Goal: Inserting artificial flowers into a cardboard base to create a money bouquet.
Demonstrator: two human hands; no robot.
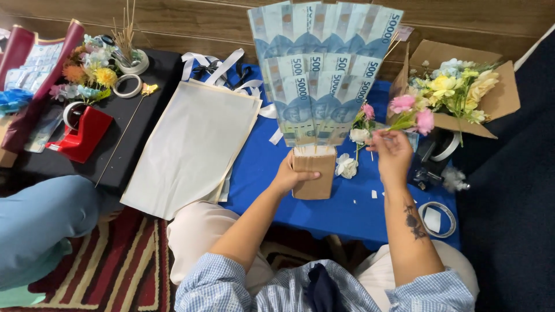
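Left hand [292,173] fingers grip brown cardboard base [314,179] under blue banknote fan [324,69]; right hand [393,153] fingers pinch pink artificial flower stem [411,115]. Risk: a slack left grip could let the top-heavy fan tip.

You sit on a striped rug [115,271] at a home craft corner — low bench [358,202] with artificial flowers [457,92], tape rolls [127,85], wrapping paper [191,147].

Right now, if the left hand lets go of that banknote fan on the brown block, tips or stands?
Probably tips: the banknote fan is tall and far wider than the brown block. Likely light, notes floppy on thin sticks. The left hand grips the block's side, apparently steadying it.
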